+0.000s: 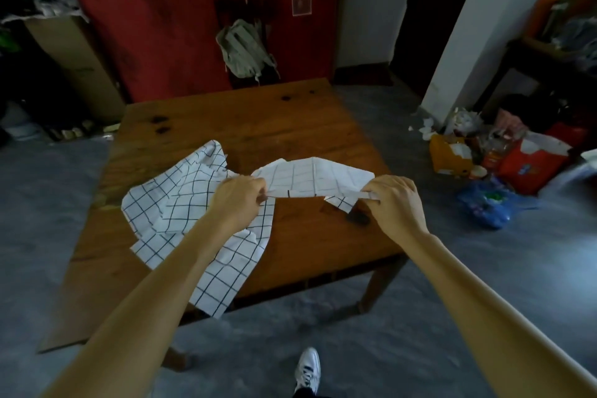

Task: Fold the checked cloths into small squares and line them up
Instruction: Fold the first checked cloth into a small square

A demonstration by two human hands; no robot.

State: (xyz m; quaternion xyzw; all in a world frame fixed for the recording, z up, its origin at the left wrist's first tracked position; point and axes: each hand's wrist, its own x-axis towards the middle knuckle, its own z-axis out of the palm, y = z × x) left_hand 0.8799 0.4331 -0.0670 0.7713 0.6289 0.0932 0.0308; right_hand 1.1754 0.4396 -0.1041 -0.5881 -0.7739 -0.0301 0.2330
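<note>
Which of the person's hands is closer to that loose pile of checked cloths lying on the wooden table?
Left. The left hand is over the pile of checked cloths; the right hand is off to its right.

We see a brown wooden table (290,126) on a grey floor (452,284). At its nine o'clock side a heap of white checked cloths (181,203) lies directly on it, one corner overhanging the near edge.
</note>
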